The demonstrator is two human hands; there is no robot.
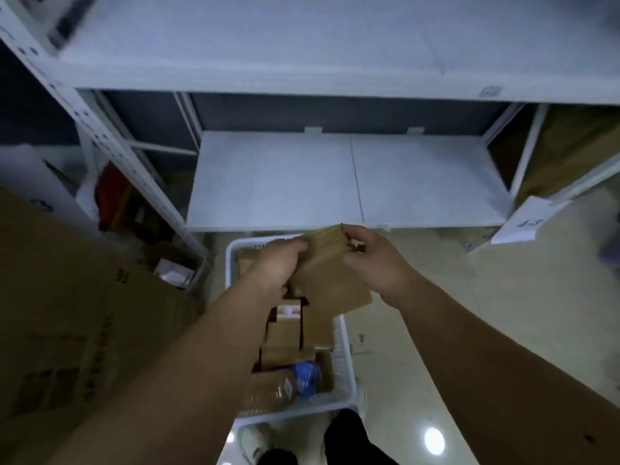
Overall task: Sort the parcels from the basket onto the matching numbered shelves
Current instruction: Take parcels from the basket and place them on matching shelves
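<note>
Here both hands hold one brown parcel (327, 280) above the far end of the white basket (345, 367), a little past the centre of the view toward 12 o'clock. The left hand (280, 263) grips the parcel's left edge, its fingers curled over the edge and clamped on it. The right hand (375, 260) pinches the top corner of the parcel at about 1 o'clock from the parcel's middle, thumb and fingers closed on the cardboard. The parcel is tilted, its upper end toward the shelves and its lower corner hanging over the right rim of the basket.

The basket stands on the pale floor (469, 313), directly under the arms. Inside it lie more brown parcels (285, 333), close together, one with a white and red label (288, 312). Near the 6 o'clock end of the basket there is a blue wrapped item (307, 377), touching the cardboard beside it.

At 12 o'clock stands a white shelf rack; its lower shelf (349, 182) is just beyond the basket, and an upper shelf (302, 45) is above it. At 3 o'clock a white paper sheet (523, 223) with writing hangs on the rack frame; the writing is too blurred to read. At 9 o'clock a big cardboard box (67, 313) fills the left side.
</note>
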